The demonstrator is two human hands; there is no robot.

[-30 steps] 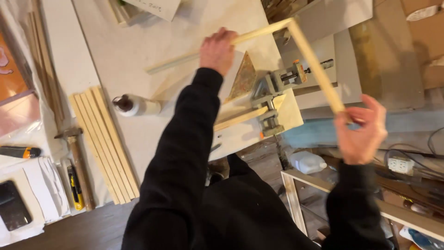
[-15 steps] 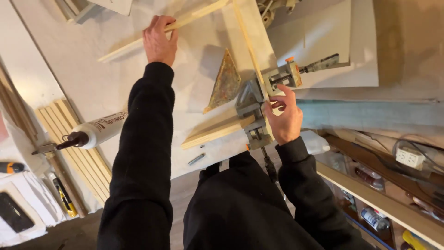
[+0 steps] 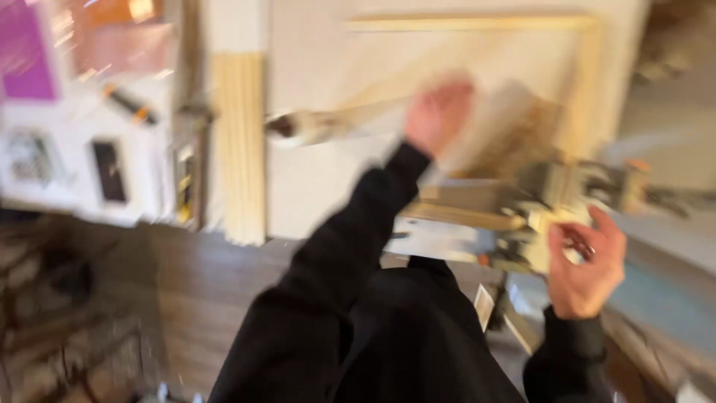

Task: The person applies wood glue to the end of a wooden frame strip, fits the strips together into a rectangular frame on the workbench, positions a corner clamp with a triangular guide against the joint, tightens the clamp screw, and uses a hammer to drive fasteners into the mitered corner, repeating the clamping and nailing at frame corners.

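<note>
The picture is blurred by motion. A light wooden frame (image 3: pixel 477 22) lies on a white board, its right side (image 3: pixel 589 89) running down to a metal corner clamp (image 3: pixel 567 190). My left hand (image 3: pixel 440 112) is stretched forward and closed on a diagonal wooden strip (image 3: pixel 373 93) inside the frame. My right hand (image 3: pixel 585 261) is at the clamp's near end, fingers curled around its handle. Both arms are in black sleeves.
A glue bottle (image 3: pixel 298 127) lies on the board left of my left hand. A bundle of wooden strips (image 3: pixel 239 149) lies along the board's left edge. Small tools and a dark phone (image 3: pixel 110 170) sit on white sheets at the left. Wooden floor lies below.
The view has swung, so the board and frame now sit upright in the picture. My left hand stays on the strip and my right hand stays at the clamp.
</note>
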